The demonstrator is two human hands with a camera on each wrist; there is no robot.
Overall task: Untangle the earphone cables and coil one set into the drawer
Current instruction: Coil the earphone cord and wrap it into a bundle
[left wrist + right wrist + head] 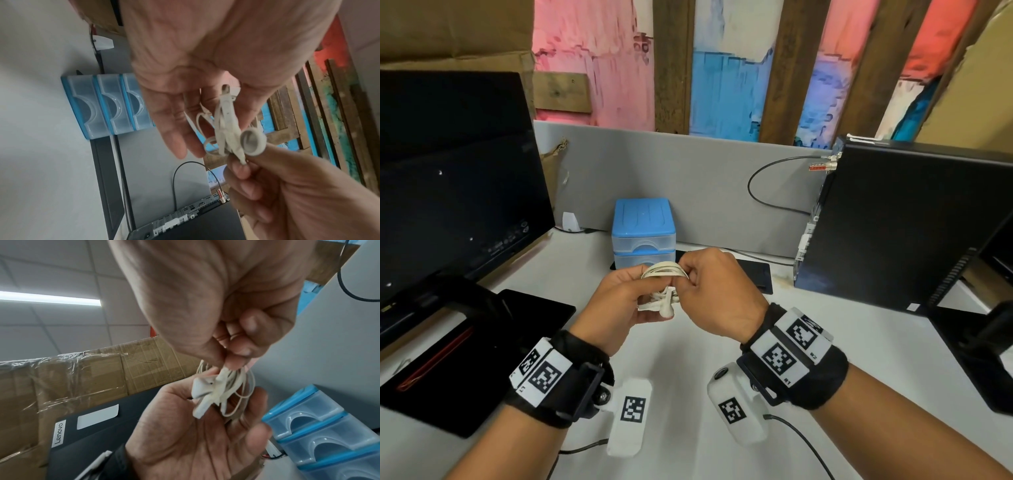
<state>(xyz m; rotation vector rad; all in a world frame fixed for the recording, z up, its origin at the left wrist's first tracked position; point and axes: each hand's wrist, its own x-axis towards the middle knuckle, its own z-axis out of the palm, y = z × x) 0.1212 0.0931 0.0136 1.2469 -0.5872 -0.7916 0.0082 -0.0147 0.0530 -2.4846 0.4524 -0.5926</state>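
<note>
— Where are the earphones (662, 287) right now?

— Up in the air, just in front of the blue drawer unit (643, 235), bunched into a white coil between both hands.

— Who's holding them?

— The right hand (717, 294) pinches the bundle from above, thumb and curled fingers tight on the cable. The left hand (616, 301) sits beneath with its palm up and fingers loosely spread, cradling the earbuds rather than clasping them.

— And the drawers?

— All closed. A black computer tower (900, 222) stands to the right of the unit, and a dark monitor (455, 178) to its left.
</note>
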